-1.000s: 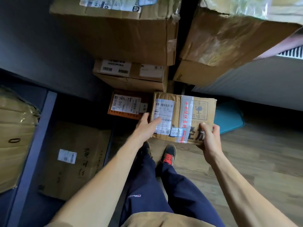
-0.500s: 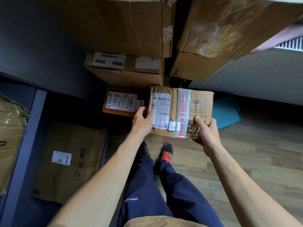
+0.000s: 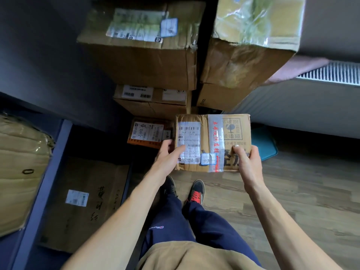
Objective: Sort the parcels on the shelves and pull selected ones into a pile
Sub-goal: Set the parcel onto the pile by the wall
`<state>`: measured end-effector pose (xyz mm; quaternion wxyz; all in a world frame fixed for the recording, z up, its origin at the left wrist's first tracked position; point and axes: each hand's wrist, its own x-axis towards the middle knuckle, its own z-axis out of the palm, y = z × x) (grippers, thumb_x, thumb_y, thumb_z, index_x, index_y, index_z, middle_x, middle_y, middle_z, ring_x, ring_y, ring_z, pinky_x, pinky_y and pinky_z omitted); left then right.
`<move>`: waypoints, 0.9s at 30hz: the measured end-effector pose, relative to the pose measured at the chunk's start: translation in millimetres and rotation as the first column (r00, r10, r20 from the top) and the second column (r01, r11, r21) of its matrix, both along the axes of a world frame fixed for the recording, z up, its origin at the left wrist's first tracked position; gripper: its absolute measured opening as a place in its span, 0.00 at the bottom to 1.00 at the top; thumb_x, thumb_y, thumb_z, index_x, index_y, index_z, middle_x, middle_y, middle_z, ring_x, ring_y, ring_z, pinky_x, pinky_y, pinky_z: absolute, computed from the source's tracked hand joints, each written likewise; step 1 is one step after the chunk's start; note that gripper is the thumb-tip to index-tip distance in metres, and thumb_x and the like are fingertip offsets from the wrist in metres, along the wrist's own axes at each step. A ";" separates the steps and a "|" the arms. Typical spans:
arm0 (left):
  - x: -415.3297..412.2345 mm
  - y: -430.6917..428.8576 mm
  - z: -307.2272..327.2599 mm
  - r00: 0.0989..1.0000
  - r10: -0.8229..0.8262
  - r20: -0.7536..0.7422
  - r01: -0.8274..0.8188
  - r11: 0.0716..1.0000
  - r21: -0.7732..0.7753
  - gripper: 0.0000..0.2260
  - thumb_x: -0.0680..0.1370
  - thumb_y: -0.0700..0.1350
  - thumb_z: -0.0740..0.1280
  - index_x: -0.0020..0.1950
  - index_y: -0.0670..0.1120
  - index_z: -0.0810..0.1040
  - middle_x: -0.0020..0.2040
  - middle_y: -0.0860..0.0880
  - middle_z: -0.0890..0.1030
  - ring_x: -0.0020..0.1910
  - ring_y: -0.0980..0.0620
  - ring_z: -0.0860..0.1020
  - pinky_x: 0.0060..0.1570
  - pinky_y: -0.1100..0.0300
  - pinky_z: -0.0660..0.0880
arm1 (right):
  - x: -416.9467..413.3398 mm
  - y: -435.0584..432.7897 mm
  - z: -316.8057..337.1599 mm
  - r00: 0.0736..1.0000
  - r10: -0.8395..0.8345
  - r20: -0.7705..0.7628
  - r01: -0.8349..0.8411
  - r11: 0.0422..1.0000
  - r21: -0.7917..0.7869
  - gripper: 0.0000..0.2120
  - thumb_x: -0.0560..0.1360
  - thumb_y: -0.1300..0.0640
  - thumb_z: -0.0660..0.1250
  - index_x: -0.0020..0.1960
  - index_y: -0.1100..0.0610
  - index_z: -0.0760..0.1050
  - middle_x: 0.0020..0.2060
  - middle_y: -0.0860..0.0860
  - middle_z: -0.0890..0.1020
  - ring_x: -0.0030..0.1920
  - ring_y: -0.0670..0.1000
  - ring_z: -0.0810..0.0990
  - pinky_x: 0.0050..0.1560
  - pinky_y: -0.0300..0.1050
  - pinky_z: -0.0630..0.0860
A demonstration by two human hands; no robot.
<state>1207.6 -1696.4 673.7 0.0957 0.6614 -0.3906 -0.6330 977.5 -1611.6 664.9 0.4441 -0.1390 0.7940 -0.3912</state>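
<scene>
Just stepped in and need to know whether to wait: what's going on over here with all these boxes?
A person is standing at dark shelves stacked with cardboard parcels, holding one taped parcel up over the wooden floor. The right hand grips its lower right corner; the left hand is at its left edge, fingers across the shipping label. Other boxes sit on the shelves behind it, including a small orange-edged one.

A flat brown cardboard parcel (image 3: 212,142) with a white shipping label and red-lettered clear tape is held level above the floor, at 12 o'clock from the feet; more taped parcels (image 3: 144,45) are stacked beyond it.
</scene>
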 end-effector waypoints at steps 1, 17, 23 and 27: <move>3.1 2.7 11.6 1.000 -0.006 -0.002 0.006 1.000 -0.019 0.31 0.68 0.68 0.69 0.69 0.59 0.72 0.64 0.55 0.80 0.64 0.52 0.78 0.69 0.45 0.73 | -1.3 -0.2 14.3 0.999 0.014 -0.035 -0.015 1.000 -0.025 0.10 0.81 0.48 0.67 0.58 0.51 0.72 0.54 0.47 0.82 0.55 0.50 0.83 0.56 0.52 0.81; 77.3 -3.4 217.1 0.954 0.248 -0.168 -0.297 0.849 -0.436 0.15 0.83 0.56 0.65 0.58 0.46 0.82 0.49 0.47 0.88 0.53 0.47 0.85 0.53 0.50 0.78 | 28.4 -6.1 190.2 0.911 0.375 -0.173 -0.412 0.852 -0.324 0.17 0.80 0.44 0.70 0.47 0.57 0.71 0.37 0.44 0.82 0.37 0.43 0.80 0.37 0.41 0.74; 98.1 -28.4 288.4 0.866 0.270 -0.420 -0.454 0.776 -0.438 0.28 0.82 0.65 0.56 0.56 0.46 0.87 0.55 0.41 0.87 0.55 0.44 0.86 0.53 0.51 0.79 | 57.8 -23.5 267.1 0.924 0.354 -0.145 -0.370 0.729 -0.576 0.20 0.75 0.39 0.68 0.46 0.55 0.70 0.36 0.41 0.80 0.38 0.41 0.78 0.40 0.37 0.74; 103.5 -57.1 318.4 0.778 0.214 -0.591 -0.509 0.765 -0.394 0.33 0.82 0.67 0.54 0.66 0.42 0.82 0.62 0.38 0.84 0.63 0.40 0.82 0.67 0.43 0.75 | 71.1 -38.4 310.1 0.935 0.305 -0.182 -0.344 0.651 -0.677 0.22 0.70 0.32 0.66 0.47 0.51 0.71 0.38 0.40 0.82 0.40 0.39 0.78 0.42 0.31 0.74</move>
